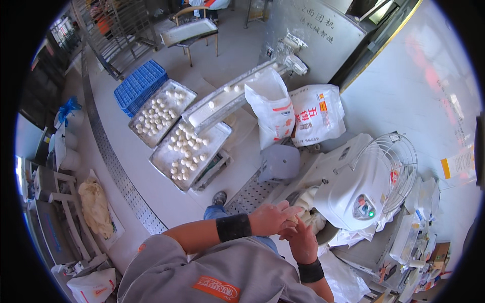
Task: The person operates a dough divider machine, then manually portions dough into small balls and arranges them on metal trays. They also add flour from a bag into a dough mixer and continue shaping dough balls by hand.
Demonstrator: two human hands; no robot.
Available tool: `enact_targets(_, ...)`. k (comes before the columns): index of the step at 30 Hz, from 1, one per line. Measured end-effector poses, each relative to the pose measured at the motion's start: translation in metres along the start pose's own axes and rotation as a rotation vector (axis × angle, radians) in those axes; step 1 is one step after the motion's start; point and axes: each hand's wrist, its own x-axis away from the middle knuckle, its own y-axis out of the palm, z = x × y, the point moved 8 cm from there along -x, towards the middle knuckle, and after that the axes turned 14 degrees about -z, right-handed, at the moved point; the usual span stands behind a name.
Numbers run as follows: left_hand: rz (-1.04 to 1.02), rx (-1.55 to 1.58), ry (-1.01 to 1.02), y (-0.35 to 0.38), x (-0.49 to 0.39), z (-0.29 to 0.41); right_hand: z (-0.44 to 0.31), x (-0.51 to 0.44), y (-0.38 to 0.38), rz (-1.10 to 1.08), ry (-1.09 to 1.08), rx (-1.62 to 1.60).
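My left hand and my right hand meet in front of my body, beside the mixer. Pinched between their fingertips is a small pale piece of dough, partly hidden by the fingers. Both hands look dusted with flour, and each wrist has a black band. Just beyond them is a mixer bowl, with a mass of white dough in it. Over the bowl stands the white head of a dough mixer, its wire guard raised and a green light lit on its panel.
Dough balls lie on two metal trays near a conveyor that carries several more. Flour sacks, a grey plastic container and a blue crate stand around. A larger dough mass lies at left.
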Motion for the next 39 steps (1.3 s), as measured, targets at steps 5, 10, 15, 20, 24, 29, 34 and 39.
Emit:
enact_targets(5,0.071,-0.102,0.069,0.001,0.003,0.007,-0.023,0.007,-0.009,0.110,-0.028,0.155)
enact_targets(10,0.215,0.128,-0.025,-0.015,0.014,-0.022,-0.057,0.049,-0.081,0.585,-0.214,0.321)
enact_targets(15,-0.015,0.452,-0.325,-0.003,0.013,-0.078,-0.048,0.097,-0.124,0.653,-0.227,0.217)
enact_targets(20,-0.203,0.910,-0.373,0.038,-0.014,-0.076,-0.015,0.129,-0.143,0.754,-0.282,0.121)
enact_targets(24,-0.246,1.056,-0.407,0.059,-0.037,-0.067,-0.007,0.146,-0.156,0.811,-0.310,0.092)
enact_targets(29,0.007,0.314,-0.035,0.031,-0.073,-0.034,-0.013,0.170,-0.178,0.931,-0.329,0.068)
enact_targets(34,-0.206,0.702,-0.181,0.059,-0.086,-0.046,-0.021,0.211,-0.222,1.187,-0.204,0.376)
enact_targets(39,-0.215,0.979,-0.464,0.105,-0.081,-0.061,0.013,0.281,-0.273,1.289,-0.374,0.074)
